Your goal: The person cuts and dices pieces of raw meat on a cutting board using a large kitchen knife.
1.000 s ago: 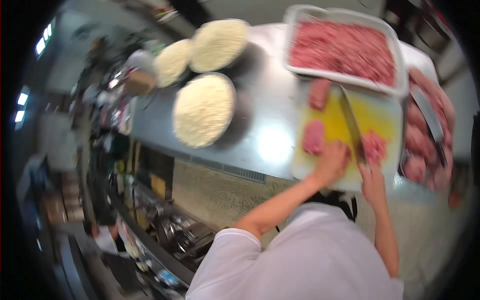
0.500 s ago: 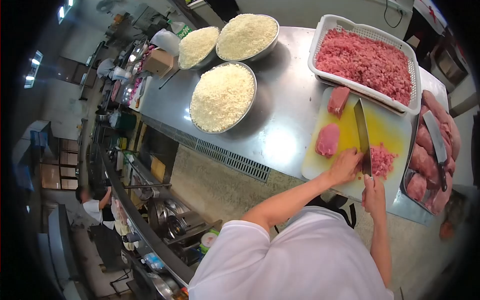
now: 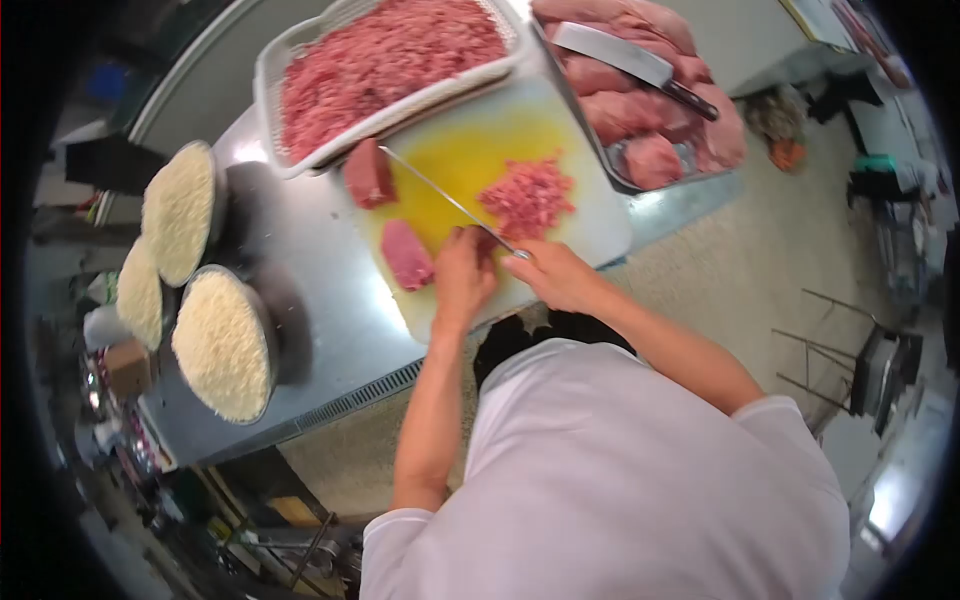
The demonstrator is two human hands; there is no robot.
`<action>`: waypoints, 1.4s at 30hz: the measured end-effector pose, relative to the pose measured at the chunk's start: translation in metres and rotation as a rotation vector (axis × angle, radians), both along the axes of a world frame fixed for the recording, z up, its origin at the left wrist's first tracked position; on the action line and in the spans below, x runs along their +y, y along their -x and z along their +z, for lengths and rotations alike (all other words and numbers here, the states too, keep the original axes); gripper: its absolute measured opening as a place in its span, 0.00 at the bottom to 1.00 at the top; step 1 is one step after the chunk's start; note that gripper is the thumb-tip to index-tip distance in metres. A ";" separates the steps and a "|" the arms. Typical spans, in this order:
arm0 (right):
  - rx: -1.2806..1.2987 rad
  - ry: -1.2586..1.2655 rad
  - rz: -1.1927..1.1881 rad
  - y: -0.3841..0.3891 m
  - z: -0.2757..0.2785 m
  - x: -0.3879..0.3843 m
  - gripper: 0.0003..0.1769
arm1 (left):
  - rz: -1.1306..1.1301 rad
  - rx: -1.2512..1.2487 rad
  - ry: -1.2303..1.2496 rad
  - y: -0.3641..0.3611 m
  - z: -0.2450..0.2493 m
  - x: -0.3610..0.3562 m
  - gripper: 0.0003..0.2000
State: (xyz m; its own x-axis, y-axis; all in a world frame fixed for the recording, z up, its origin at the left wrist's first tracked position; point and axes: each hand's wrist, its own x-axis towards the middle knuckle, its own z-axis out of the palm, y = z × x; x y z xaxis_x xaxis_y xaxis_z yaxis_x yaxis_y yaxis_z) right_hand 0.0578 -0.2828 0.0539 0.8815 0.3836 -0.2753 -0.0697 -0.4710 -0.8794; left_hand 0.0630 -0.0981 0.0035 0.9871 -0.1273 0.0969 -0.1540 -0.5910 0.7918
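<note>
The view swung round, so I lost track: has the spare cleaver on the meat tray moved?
No. The spare cleaver lies across the meat chunks in the tray beside the yellow cutting board, handle toward the person, as before.

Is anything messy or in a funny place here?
One thing: a spare cleaver lies flat on the raw meat pile, top right, not on the table. Nothing looks spilled; the diced meat sits on the board.
</note>
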 end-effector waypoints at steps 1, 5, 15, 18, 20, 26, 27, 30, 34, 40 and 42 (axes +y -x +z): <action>0.005 0.023 -0.019 -0.006 0.008 -0.002 0.22 | -0.019 0.005 0.023 0.000 0.000 -0.001 0.13; 0.058 0.090 0.015 0.003 0.009 -0.005 0.23 | -0.006 -0.008 -0.027 0.002 0.000 0.001 0.12; 0.445 0.071 -0.025 0.004 0.046 0.007 0.24 | 0.009 -0.079 -0.096 0.010 -0.004 0.004 0.10; 0.280 -0.095 -0.072 0.004 0.007 0.006 0.24 | 0.014 -0.096 -0.122 0.012 -0.002 0.000 0.11; 0.026 -0.022 -0.034 0.009 0.004 0.004 0.24 | 0.022 -0.094 -0.116 0.016 0.001 0.002 0.11; 0.250 -0.077 -0.068 0.012 0.011 0.012 0.24 | 0.035 -0.038 -0.150 0.018 -0.002 -0.001 0.08; 0.252 -0.081 -0.075 0.011 0.014 0.007 0.24 | 0.045 -0.061 -0.157 0.020 -0.003 -0.002 0.08; -0.134 0.035 -0.029 0.007 -0.010 -0.021 0.23 | 0.054 -0.129 -0.185 0.010 -0.007 -0.015 0.06; 0.196 0.101 0.005 0.007 0.061 -0.056 0.27 | 0.091 -0.193 -0.088 0.004 -0.002 -0.024 0.06; 0.294 0.001 0.019 0.017 0.006 -0.037 0.24 | 0.037 -0.095 -0.220 0.004 -0.005 -0.016 0.06; 0.312 -0.067 0.038 0.003 0.017 -0.031 0.23 | 0.040 -0.142 -0.186 -0.002 -0.005 -0.017 0.06</action>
State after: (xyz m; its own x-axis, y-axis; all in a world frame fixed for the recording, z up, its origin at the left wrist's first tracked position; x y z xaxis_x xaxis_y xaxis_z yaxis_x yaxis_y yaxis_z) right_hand 0.0546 -0.3138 0.0706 0.7434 0.4407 -0.5031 -0.3244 -0.4202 -0.8475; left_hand 0.0649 -0.1153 -0.0012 0.9699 -0.1169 0.2136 -0.2294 -0.7328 0.6406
